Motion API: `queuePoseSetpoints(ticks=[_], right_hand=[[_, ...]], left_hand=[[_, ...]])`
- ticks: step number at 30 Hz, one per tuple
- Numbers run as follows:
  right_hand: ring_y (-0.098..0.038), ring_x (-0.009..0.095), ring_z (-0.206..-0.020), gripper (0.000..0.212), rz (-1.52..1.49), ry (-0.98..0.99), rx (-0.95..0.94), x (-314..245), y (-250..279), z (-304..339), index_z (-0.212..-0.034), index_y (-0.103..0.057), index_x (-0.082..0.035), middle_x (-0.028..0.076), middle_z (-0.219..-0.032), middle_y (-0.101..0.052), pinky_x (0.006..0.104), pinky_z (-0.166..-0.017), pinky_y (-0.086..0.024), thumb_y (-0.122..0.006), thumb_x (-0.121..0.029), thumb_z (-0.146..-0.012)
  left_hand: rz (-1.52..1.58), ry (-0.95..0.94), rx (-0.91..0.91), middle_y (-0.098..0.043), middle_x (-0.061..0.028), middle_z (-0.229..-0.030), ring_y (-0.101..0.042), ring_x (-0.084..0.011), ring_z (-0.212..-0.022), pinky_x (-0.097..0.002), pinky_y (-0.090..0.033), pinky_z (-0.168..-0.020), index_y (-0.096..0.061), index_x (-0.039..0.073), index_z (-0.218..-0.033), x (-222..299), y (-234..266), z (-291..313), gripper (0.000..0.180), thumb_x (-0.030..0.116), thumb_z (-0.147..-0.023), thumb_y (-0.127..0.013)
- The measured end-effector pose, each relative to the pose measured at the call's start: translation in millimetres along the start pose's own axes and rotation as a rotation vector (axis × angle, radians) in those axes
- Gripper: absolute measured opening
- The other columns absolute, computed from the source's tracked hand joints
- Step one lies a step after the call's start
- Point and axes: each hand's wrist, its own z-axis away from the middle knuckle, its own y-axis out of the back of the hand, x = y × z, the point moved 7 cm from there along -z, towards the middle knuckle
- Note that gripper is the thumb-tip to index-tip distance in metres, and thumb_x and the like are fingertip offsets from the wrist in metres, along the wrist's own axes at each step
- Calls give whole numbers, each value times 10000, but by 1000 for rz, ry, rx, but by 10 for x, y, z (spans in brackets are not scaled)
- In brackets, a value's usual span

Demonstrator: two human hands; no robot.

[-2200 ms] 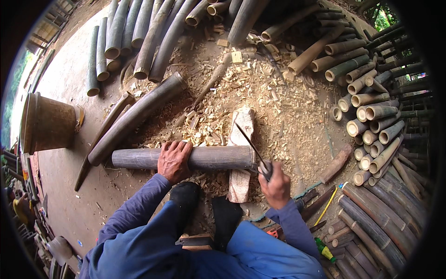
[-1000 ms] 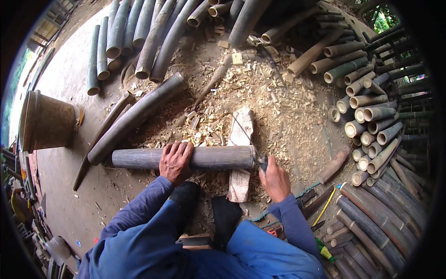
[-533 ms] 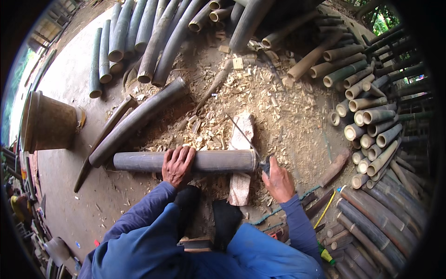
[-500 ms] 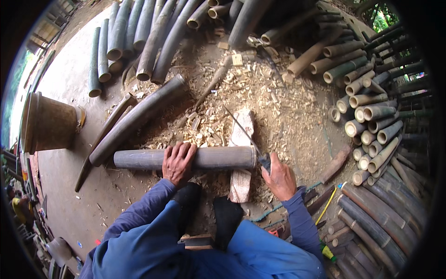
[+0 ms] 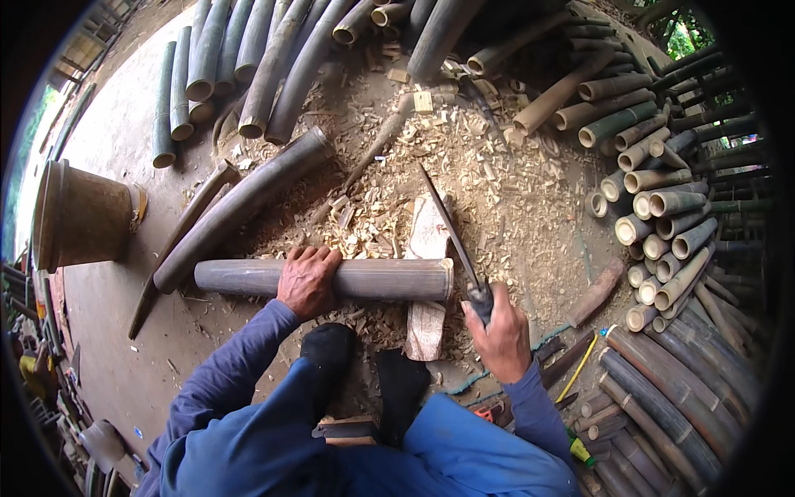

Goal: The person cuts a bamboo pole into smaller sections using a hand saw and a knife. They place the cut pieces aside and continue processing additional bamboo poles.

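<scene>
A thick grey-brown bamboo section (image 5: pixel 381 278) lies crosswise in front of me, its right part resting on a pale wooden block (image 5: pixel 426 331). My left hand (image 5: pixel 308 283) wraps over the bamboo left of its middle and holds it down. Just past the bamboo's cut right end, my right hand (image 5: pixel 502 333) is closed round the dark handle of a long, narrow-bladed knife (image 5: pixel 448 224). Its blade slants away to the upper left, beside the cut end and above the block. Whether the blade touches the bamboo I cannot tell.
Wood chips (image 5: pixel 497 182) cover the ground beyond the block. Another bamboo pole (image 5: pixel 240 211) lies at the left, near a brown bucket (image 5: pixel 87 215). Stacked bamboo pieces (image 5: pixel 662 240) line the right side; more poles (image 5: pixel 273 66) lie at the far side. My feet (image 5: pixel 330 348) are close to the block.
My right hand has drawn slightly nearer to me, and the knife blade has swung to point more straight ahead. The bamboo has shifted a little left in view, with my left hand still on it.
</scene>
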Motion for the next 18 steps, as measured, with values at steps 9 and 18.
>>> queuePoseSetpoints(ticks=[9, 18], right_hand=[[-695, 404, -655, 364, 156, -38, -93, 174, -145, -30, -1163, -491, 14, 220, -787, -678, 448, -572, -555, -715, -127, -913], [-713, 374, -650, 308, 294, -171, -157, 677, -489, -33, -1150, -507, -8, 180, -768, -691, 452, -566, -575, -681, -127, -925]], left_hand=[[-2, 21, -9, -622, -102, -989, -617, -304, -1026, -465, -431, -942, -578, 103, -1068, 52, -10, 31, 536, 274, -617, -813], [-25, -17, 135, -618, -97, -1021, -604, -297, -1073, -450, -413, -996, -582, 108, -1107, 144, 69, 34, 530, 259, -644, -791]])
